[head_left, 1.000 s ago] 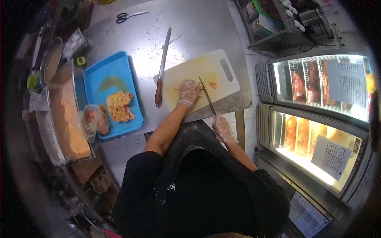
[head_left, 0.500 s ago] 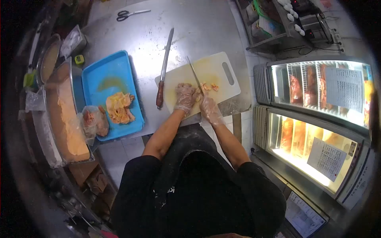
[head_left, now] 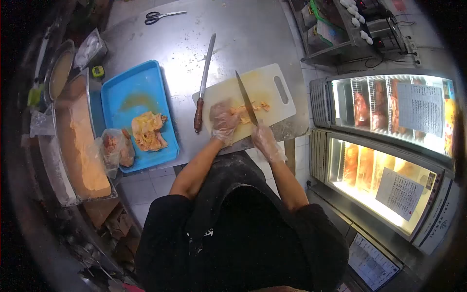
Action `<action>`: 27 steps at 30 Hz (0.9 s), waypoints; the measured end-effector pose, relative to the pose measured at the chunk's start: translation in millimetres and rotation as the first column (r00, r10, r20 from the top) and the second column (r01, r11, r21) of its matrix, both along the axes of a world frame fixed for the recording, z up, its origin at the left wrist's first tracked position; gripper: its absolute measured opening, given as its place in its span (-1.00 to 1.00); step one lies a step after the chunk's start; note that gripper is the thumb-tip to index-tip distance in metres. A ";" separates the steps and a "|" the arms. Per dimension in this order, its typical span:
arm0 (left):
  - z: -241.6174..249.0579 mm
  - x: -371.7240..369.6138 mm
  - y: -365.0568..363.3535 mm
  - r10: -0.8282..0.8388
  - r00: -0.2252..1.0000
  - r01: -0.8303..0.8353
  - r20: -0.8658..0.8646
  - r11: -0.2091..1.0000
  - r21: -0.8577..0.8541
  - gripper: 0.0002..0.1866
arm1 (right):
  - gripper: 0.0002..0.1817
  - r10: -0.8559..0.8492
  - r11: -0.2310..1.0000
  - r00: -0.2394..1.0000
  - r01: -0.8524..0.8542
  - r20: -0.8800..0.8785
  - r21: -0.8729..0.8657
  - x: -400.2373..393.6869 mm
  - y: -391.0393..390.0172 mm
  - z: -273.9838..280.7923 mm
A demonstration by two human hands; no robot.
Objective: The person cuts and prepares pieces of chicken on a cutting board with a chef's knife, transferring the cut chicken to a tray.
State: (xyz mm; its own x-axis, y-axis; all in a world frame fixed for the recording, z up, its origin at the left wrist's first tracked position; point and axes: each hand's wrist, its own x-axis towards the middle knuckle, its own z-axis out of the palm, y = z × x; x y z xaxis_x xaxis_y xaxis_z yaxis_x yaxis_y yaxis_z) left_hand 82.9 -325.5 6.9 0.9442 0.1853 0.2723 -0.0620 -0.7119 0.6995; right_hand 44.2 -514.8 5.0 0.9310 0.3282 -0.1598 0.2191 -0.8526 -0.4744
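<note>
My right hand (head_left: 265, 141), in a clear plastic glove, is closed around the handle of a knife (head_left: 246, 100). The blade points away from me over a white cutting board (head_left: 265, 82) with yellowish wet stains. My left hand (head_left: 224, 122), gloved as well, presses on yellowish raw chicken (head_left: 239, 113) at the board's near left; its fingers are bent and slightly blurred. Small cut bits (head_left: 263, 105) lie just right of the blade. Left of the board rests a sharpening steel (head_left: 205, 73) with a wooden handle. A larger chicken piece (head_left: 148, 132) lies in a blue tray (head_left: 112, 100).
Scissors (head_left: 164, 16) lie at the far side of the steel table (head_left: 253, 34). A plastic bag of meat (head_left: 118, 147) overlaps the tray's left edge. Beyond it stands a tub of orange-tinted flour (head_left: 87, 155). Lit glass-door fridges (head_left: 326, 134) stand to the right.
The knife has shifted right, and its blade has lifted and turned away from the chicken. My right hand has moved slightly right and nearer to me; my left stays at the meat.
</note>
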 end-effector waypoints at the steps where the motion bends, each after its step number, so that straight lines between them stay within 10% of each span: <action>1: 2.7 -1.6 -1.6 -0.074 0.996 0.075 -0.058 0.997 0.009 -0.59 | -0.77 0.041 0.999 0.996 -0.038 0.074 -0.034 6.1 7.4 -0.4; 3: -13.2 -2.8 -0.1 -0.085 0.994 0.088 -0.062 0.996 0.035 -0.68 | -0.76 0.132 0.988 0.966 -0.109 0.223 -0.111 19.3 27.6 2.1; 14: -32.0 1.6 -6.8 -0.042 0.996 0.052 -0.077 0.988 0.142 -0.76 | -0.74 -0.348 0.933 0.867 0.283 -0.357 -0.223 -66.1 -1.5 41.3; 19: -26.0 2.0 2.8 -0.145 0.953 0.157 -0.267 0.987 0.025 -0.72 | -0.73 -0.295 0.951 0.910 0.249 -0.290 -0.186 -51.3 -5.3 43.0; 22: -51.0 -9.4 9.7 -0.182 0.981 0.196 -0.074 0.933 0.303 -0.71 | -0.74 -0.225 0.974 0.961 0.228 -0.159 0.000 -20.7 8.2 16.7; 25: 37.2 -1.2 16.1 -0.180 0.852 0.105 -0.491 0.979 -0.176 -0.71 | -0.77 -0.199 0.977 0.980 0.201 -0.029 0.067 -2.8 25.0 2.8; 27: -2.9 0.9 11.1 -0.165 0.965 0.177 -0.203 0.983 0.041 -0.71 | -0.78 -0.182 0.980 0.983 0.182 -0.012 0.081 -0.9 28.2 3.5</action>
State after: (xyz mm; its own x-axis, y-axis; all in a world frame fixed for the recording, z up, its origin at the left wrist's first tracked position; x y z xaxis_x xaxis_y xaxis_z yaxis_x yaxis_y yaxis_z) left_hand 83.8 -314.3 4.0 0.9966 0.0059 0.0818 -0.0504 -0.7424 0.6681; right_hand 43.3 -486.6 8.5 0.9758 0.1652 -0.1435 0.0615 -0.8364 -0.5447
